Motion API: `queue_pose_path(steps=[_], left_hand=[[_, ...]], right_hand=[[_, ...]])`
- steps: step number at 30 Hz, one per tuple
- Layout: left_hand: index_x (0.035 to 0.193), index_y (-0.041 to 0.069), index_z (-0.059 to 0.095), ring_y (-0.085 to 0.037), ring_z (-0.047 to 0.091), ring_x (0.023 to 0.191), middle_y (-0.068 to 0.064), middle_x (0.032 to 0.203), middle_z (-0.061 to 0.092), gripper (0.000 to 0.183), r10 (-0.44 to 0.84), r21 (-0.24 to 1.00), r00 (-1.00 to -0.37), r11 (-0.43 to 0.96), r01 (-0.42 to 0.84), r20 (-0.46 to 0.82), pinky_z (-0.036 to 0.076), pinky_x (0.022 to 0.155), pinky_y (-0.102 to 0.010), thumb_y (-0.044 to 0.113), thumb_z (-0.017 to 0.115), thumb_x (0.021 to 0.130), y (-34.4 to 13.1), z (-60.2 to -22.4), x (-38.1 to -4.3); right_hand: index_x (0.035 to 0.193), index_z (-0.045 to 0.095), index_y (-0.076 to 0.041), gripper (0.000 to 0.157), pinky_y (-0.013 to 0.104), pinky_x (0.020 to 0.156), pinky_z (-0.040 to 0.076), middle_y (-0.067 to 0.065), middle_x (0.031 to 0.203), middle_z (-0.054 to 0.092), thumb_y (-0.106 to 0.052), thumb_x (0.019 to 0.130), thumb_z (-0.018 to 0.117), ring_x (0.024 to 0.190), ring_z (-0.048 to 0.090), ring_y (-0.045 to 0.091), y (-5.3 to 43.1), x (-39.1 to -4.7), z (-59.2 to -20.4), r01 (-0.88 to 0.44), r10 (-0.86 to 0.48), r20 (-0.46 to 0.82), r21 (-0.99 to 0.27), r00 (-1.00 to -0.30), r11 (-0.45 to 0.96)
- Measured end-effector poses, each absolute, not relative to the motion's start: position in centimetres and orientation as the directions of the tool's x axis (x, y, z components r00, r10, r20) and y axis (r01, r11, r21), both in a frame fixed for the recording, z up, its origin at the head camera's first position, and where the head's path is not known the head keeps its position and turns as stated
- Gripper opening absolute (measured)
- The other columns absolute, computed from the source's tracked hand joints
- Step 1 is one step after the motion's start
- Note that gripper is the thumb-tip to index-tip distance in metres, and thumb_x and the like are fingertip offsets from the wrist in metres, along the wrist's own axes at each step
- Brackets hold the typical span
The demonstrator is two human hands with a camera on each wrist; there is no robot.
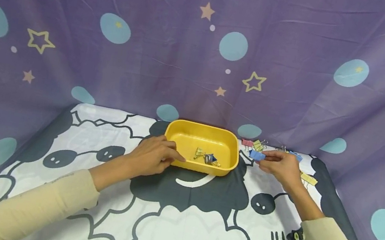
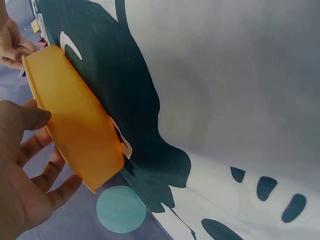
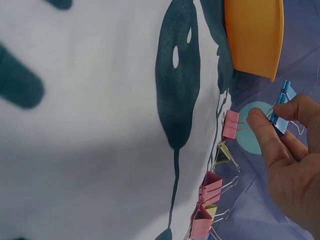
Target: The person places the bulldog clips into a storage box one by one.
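Note:
A yellow plastic tray (image 1: pixel 201 128) stands at the back middle of the table, with several binder clips (image 1: pixel 209 158) lying inside, one of them blue. My left hand (image 1: pixel 155 155) grips the tray's left front corner, thumb on the outer wall and fingers over the rim. To the right of the tray, my right hand (image 1: pixel 282 166) pinches a blue binder clip (image 3: pixel 282 111) between thumb and fingers, raised beside the loose clips. A pink binder clip (image 1: pixel 247 143) and a yellow binder clip (image 1: pixel 259 145) lie just behind that held clip.
More clips lie at the back right, including a yellow binder clip (image 1: pixel 308 179) by the right wrist and pink binder clips (image 3: pixel 210 187). A purple curtain (image 1: pixel 160 37) rises behind the table. The tablecloth (image 1: pixel 181 229) has a black-and-white sheep print.

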State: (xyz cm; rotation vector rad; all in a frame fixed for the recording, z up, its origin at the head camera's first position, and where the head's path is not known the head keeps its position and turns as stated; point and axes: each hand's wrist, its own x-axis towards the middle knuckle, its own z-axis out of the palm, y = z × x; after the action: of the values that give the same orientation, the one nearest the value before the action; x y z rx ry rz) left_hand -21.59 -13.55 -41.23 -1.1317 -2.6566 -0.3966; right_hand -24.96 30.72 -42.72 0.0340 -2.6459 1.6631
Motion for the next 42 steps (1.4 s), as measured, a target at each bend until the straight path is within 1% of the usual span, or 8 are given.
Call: queue_pose_path(steps=[4, 12, 17, 20, 22, 27, 30, 42], left_hand=[[0.122, 0.029, 0.090, -0.016, 0.054, 0.083, 0.006, 0.091, 0.070, 0.039, 0.668, 0.161, -0.679, 0.666, 0.728, 0.305, 0.045, 0.078, -0.031, 0.002, 0.081, 0.094, -13.4, -41.2, -21.6], [0.122, 0.029, 0.090, -0.016, 0.054, 0.085, 0.007, 0.090, 0.069, 0.040, 0.663, 0.157, -0.688, 0.677, 0.719, 0.294, 0.045, 0.078, -0.032, 0.003, 0.081, 0.094, -13.4, -41.2, -21.6], [0.122, 0.029, 0.090, -0.016, 0.054, 0.084, 0.006, 0.090, 0.069, 0.039, 0.662, 0.157, -0.687, 0.676, 0.720, 0.300, 0.046, 0.078, -0.032, 0.003, 0.081, 0.094, -13.4, -41.3, -21.6], [0.121, 0.029, 0.090, -0.017, 0.054, 0.084, 0.006, 0.090, 0.069, 0.039, 0.662, 0.153, -0.684, 0.675, 0.722, 0.307, 0.046, 0.078, -0.032, 0.002, 0.081, 0.094, -13.5, -41.3, -21.6], [0.121, 0.029, 0.090, -0.017, 0.055, 0.084, 0.006, 0.091, 0.070, 0.039, 0.663, 0.150, -0.682, 0.674, 0.724, 0.310, 0.046, 0.078, -0.032, 0.002, 0.081, 0.094, -13.5, -41.4, -21.6], [0.121, 0.029, 0.090, -0.017, 0.054, 0.084, 0.006, 0.091, 0.069, 0.039, 0.663, 0.150, -0.680, 0.673, 0.725, 0.314, 0.046, 0.077, -0.031, 0.002, 0.082, 0.094, -13.5, -41.4, -21.6], [0.121, 0.029, 0.090, -0.017, 0.054, 0.084, 0.006, 0.090, 0.069, 0.039, 0.661, 0.152, -0.682, 0.674, 0.723, 0.314, 0.045, 0.077, -0.030, 0.003, 0.082, 0.093, -13.5, -41.4, -21.7], [0.121, 0.029, 0.090, -0.016, 0.054, 0.083, 0.007, 0.089, 0.068, 0.040, 0.665, 0.150, -0.673, 0.666, 0.731, 0.325, 0.045, 0.075, -0.030, 0.001, 0.082, 0.093, -13.5, -41.3, -21.6]], right_hand=[[0.133, 0.074, 0.014, 0.048, 0.021, 0.075, 0.066, 0.023, 0.115, 0.085, -0.007, 0.092, 0.088, 0.078, 0.077, -0.004, 30.4, -25.0, -42.5, -0.028, 0.003, 0.034, -0.888, -0.999, 0.459], [0.132, 0.076, 0.012, 0.047, 0.020, 0.075, 0.065, 0.026, 0.117, 0.084, -0.009, 0.092, 0.086, 0.079, 0.077, -0.005, 29.6, -25.0, -41.7, -0.040, 0.005, 0.049, -0.869, -0.999, 0.492], [0.132, 0.078, 0.010, 0.048, 0.023, 0.076, 0.067, 0.027, 0.121, 0.083, -0.011, 0.091, 0.088, 0.080, 0.078, -0.002, 28.9, -25.1, -41.0, -0.031, 0.019, 0.048, -0.858, -0.999, 0.512], [0.130, 0.080, 0.007, 0.047, 0.021, 0.076, 0.066, 0.025, 0.118, 0.084, -0.015, 0.090, 0.090, 0.082, 0.078, 0.000, 28.5, -25.2, -40.5, -0.042, 0.020, 0.064, -0.836, -0.998, 0.547], [0.128, 0.082, 0.004, 0.046, 0.019, 0.074, 0.064, 0.023, 0.115, 0.085, -0.017, 0.089, 0.090, 0.085, 0.080, 0.004, 28.3, -25.2, -40.2, -0.064, 0.017, 0.091, -0.811, -0.996, 0.582], [0.125, 0.085, 0.000, 0.043, 0.018, 0.074, 0.059, 0.021, 0.112, 0.086, -0.020, 0.088, 0.091, 0.096, 0.086, 0.026, 27.7, -25.3, -39.9, -0.114, -0.001, 0.150, -0.750, -0.989, 0.652], [0.125, 0.085, -0.001, 0.043, 0.019, 0.074, 0.059, 0.020, 0.113, 0.086, -0.022, 0.088, 0.091, 0.103, 0.086, 0.035, 27.3, -25.4, -39.9, -0.131, -0.016, 0.162, -0.732, -0.987, 0.668], [0.126, 0.085, -0.004, 0.040, 0.024, 0.074, 0.060, 0.019, 0.114, 0.087, -0.023, 0.091, 0.086, 0.103, 0.086, 0.038, 26.1, -25.9, -39.2, -0.186, -0.053, 0.213, -0.677, -0.976, 0.712]])
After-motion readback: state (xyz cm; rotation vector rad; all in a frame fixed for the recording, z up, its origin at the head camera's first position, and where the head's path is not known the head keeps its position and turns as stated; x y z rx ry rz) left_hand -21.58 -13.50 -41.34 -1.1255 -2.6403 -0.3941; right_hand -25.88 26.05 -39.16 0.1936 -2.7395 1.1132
